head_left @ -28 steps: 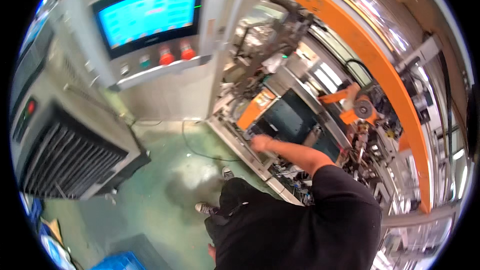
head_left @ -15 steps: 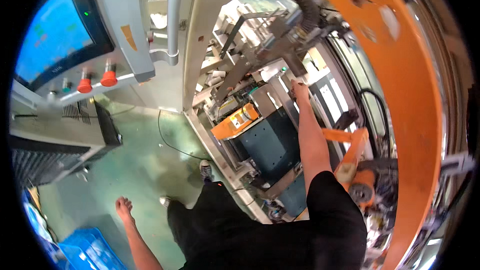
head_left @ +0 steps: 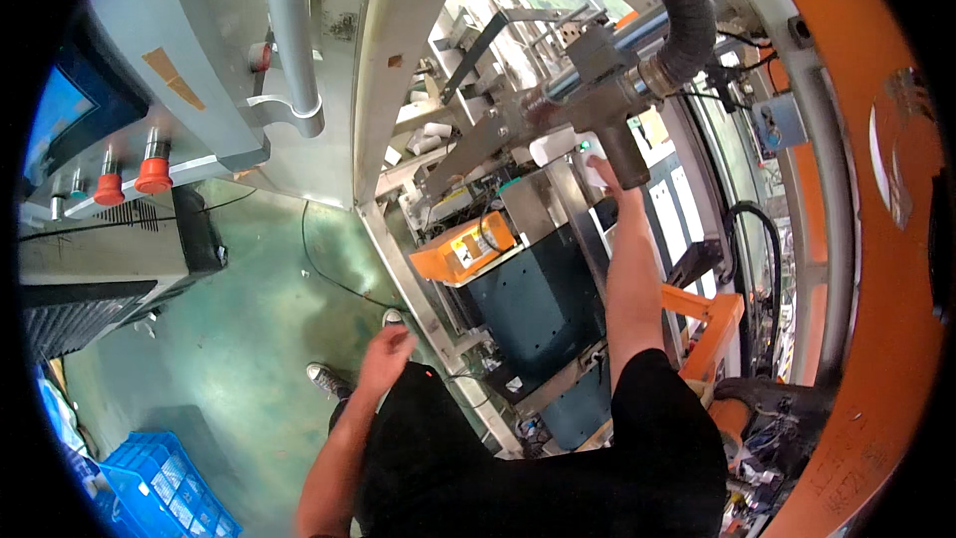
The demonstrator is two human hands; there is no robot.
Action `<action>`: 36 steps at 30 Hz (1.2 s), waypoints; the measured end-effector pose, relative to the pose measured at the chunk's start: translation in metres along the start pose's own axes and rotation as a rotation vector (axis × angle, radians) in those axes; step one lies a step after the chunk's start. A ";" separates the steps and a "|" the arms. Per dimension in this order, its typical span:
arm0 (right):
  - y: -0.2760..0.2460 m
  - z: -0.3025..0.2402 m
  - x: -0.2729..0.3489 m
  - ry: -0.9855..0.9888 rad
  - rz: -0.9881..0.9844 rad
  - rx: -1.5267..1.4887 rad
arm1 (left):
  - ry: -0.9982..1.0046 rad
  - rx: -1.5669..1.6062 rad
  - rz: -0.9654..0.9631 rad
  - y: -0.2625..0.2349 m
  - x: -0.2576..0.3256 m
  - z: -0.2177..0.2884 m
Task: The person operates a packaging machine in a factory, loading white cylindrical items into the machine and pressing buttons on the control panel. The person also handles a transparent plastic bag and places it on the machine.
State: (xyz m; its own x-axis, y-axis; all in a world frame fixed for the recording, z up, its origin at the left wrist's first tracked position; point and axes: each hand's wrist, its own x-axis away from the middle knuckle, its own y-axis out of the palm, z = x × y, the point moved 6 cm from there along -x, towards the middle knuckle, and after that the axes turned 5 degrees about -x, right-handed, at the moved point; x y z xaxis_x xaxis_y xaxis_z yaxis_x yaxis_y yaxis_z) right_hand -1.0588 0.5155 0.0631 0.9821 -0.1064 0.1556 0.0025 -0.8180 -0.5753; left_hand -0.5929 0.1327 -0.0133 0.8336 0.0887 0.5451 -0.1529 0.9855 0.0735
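Observation:
My right hand [head_left: 603, 175] reaches deep into the machine, next to a hanging metal pipe end [head_left: 625, 161] that partly covers it. Its fingers are at a small white piece [head_left: 592, 147] beside a green light; whether they grip it I cannot make out. Just left of that lies a white cylinder [head_left: 553, 147]. My left hand [head_left: 386, 357] hangs over the floor in front of my legs, away from the machine. Motion blurs its fingers, and no held object shows.
An orange-covered unit [head_left: 463, 249] and a dark perforated plate [head_left: 538, 289] lie below my right arm. A ribbed hose [head_left: 687, 30] curves overhead. Red knobs [head_left: 153, 174] sit on the left panel. A blue crate [head_left: 169, 488] stands on the floor.
My left hand has swung up and right, toward my legs. My right hand has reached slightly farther in, to the white piece. The view has shifted right, taking most of the screen out.

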 end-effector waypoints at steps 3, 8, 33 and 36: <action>-0.016 -0.083 0.120 0.082 0.006 0.452 | 0.078 0.053 -0.135 0.060 -0.027 0.050; 0.079 -0.116 0.322 0.105 -0.784 0.079 | 0.021 0.640 -0.181 0.131 -0.048 0.092; 0.144 -0.064 -0.047 -0.839 -0.176 0.912 | -0.322 0.645 0.022 0.063 -0.008 -0.029; 0.131 -0.055 -0.064 -0.802 -0.145 0.858 | -0.309 0.654 0.022 0.067 -0.010 -0.025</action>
State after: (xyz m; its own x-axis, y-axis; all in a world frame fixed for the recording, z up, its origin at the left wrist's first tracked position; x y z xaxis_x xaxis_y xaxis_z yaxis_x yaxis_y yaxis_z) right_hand -1.1313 0.3841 0.0222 0.7987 0.5918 -0.1083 -0.0507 -0.1131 -0.9923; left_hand -0.5981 0.2011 -0.0347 0.6530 -0.0325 0.7567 -0.5353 0.6870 0.4914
